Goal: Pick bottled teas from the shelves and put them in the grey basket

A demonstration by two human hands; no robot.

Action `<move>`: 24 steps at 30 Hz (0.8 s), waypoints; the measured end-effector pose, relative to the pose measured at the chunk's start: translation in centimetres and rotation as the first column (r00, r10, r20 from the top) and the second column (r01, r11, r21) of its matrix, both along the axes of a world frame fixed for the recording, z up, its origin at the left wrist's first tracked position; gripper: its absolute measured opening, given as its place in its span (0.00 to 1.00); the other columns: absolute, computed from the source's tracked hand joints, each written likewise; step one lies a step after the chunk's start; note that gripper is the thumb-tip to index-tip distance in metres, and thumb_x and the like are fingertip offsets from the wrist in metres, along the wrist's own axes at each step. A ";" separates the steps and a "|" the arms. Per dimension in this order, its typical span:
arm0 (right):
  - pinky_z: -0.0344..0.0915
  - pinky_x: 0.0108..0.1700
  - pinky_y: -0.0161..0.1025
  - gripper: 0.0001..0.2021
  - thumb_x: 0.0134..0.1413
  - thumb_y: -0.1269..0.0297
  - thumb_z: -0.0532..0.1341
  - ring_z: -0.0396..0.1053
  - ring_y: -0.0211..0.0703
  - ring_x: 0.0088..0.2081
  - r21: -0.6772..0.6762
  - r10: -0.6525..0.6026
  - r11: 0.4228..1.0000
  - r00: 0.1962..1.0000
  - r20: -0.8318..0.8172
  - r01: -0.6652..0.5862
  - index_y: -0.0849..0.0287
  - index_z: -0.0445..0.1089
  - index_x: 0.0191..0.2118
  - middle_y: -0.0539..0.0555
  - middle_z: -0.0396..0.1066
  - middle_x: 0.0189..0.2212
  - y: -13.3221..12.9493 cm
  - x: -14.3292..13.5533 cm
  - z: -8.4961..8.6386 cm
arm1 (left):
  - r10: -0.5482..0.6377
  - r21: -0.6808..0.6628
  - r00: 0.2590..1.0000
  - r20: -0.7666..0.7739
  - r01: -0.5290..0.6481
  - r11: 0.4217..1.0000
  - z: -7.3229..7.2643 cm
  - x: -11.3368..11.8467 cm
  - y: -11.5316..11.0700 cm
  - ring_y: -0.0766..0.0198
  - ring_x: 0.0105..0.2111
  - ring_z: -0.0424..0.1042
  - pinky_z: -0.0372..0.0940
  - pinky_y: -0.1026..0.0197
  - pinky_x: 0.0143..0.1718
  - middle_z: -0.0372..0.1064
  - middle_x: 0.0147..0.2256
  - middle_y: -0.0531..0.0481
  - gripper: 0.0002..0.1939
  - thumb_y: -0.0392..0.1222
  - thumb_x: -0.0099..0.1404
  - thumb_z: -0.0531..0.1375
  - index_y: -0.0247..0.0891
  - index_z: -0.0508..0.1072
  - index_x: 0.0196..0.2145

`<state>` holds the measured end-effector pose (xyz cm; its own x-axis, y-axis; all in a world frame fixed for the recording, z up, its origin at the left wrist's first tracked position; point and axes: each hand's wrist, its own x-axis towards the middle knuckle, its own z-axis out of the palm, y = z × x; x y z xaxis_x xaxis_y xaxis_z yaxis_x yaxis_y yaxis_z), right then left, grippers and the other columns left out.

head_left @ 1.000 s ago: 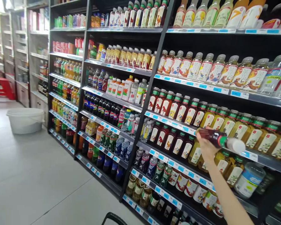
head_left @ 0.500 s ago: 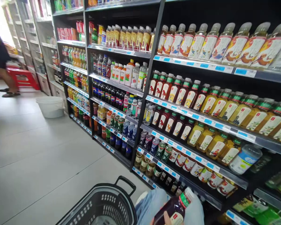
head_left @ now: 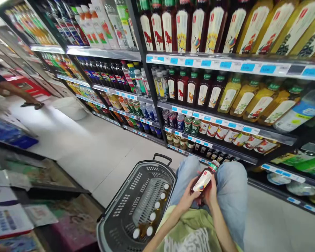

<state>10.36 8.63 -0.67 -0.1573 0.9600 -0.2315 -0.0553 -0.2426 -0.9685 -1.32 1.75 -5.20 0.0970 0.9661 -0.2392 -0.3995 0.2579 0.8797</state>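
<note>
A bottle of dark drink (head_left: 203, 181) with a green-and-red neck band and a cream label lies tilted above my lap, its cap pointing away from me. My left hand (head_left: 188, 194) is closed around its left, lower side. From the right, my right hand (head_left: 211, 191) grips the same bottle. The fingers under it are partly hidden. Left of my legs stands a grey shopping basket (head_left: 126, 196), with several white-capped bottles (head_left: 152, 217) lined up along its right side.
A drinks shelf (head_left: 225, 131) with rows of bottles runs across the front. Low display stands (head_left: 68, 178) are at the left. A white tub (head_left: 70, 108), a red stool (head_left: 28, 85) and another person's leg (head_left: 15, 89) are farther off.
The view has tilted down and drawn back, so my lap, both hands and more of the basket now show. The dark bottle stays held, now between both hands with its label facing up.
</note>
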 end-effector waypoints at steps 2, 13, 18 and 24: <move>0.81 0.41 0.62 0.41 0.55 0.17 0.47 0.83 0.68 0.42 -0.104 -0.139 0.987 0.981 -0.133 0.126 0.46 0.78 0.45 0.63 0.81 0.39 0.3 0.6 0.2 | -0.011 -0.037 0.999 0.044 0.013 0.999 -0.1 -0.2 -0.4 0.56 0.20 0.72 0.68 0.54 0.28 0.76 0.33 0.43 0.61 0.69 0.51 0.73 0.36 0.62 0.73; 0.80 0.50 0.55 0.25 0.51 0.31 0.64 0.80 0.56 0.39 -0.298 -0.489 0.868 0.788 -0.373 0.398 0.50 0.71 0.37 0.54 0.79 0.35 1.1 2.4 -1.3 | 0.088 0.104 0.988 -0.128 -0.075 0.992 3.0 0.6 -0.3 0.38 0.55 0.77 0.69 0.44 0.59 0.75 0.56 0.35 0.46 0.46 0.41 0.80 0.39 0.70 0.57; 0.81 0.45 0.49 0.21 0.50 0.39 0.71 0.82 0.51 0.36 -0.369 -0.517 0.854 0.689 -0.508 0.368 0.51 0.73 0.39 0.49 0.80 0.33 1.1 2.3 -2.0 | 0.131 0.082 0.963 -0.234 -0.115 0.990 1.4 0.4 -0.1 0.42 0.45 0.82 0.77 0.45 0.50 0.78 0.51 0.38 0.43 0.55 0.50 0.79 0.38 0.69 0.58; 0.83 0.49 0.55 0.19 0.48 0.48 0.76 0.83 0.52 0.36 -0.418 -0.522 0.852 0.576 -0.629 0.315 0.53 0.77 0.41 0.49 0.82 0.32 0.6 2.1 -2.4 | -0.069 -0.150 0.998 0.014 0.070 0.986 -0.5 -0.6 -0.8 0.48 0.18 0.76 0.68 0.54 0.19 0.79 0.29 0.39 0.45 0.85 0.62 0.57 0.40 0.73 0.53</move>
<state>12.46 9.26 -3.04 0.0374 0.8902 -0.4541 -0.8387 -0.2191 -0.4985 -1.91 0.95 -5.66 0.1652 0.9100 -0.3802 -0.3830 0.4145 0.8255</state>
